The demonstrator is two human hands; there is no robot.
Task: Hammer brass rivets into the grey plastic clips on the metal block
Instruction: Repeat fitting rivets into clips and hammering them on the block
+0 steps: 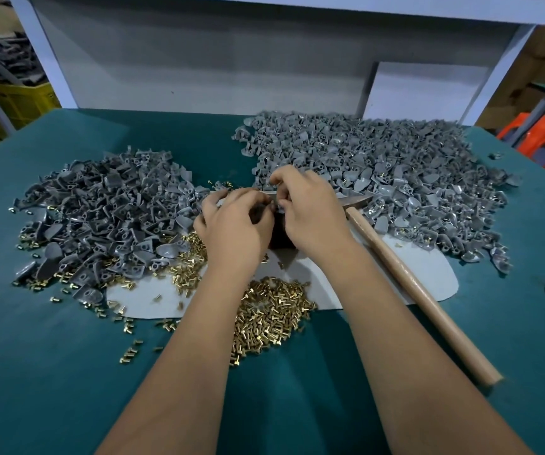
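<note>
The dark metal block [279, 236] stands at the table's centre, mostly covered by my hands. My left hand [236, 224] and my right hand [310, 211] meet over its top, fingers curled and pinching small parts. A bit of grey clip [279, 210] shows between the fingertips; whether a rivet is held is hidden. The hammer [405, 277] lies to the right, wooden handle pointing toward me, head beside my right hand. Loose brass rivets [271, 310] are heaped under my left forearm.
One pile of grey clips [100, 218] lies left, and a larger pile with brass showing in some clips [379, 172] lies at the back right. A grey mat [428, 270] sits under the block on the green table [51, 372]. A white panel [198, 60] closes the back.
</note>
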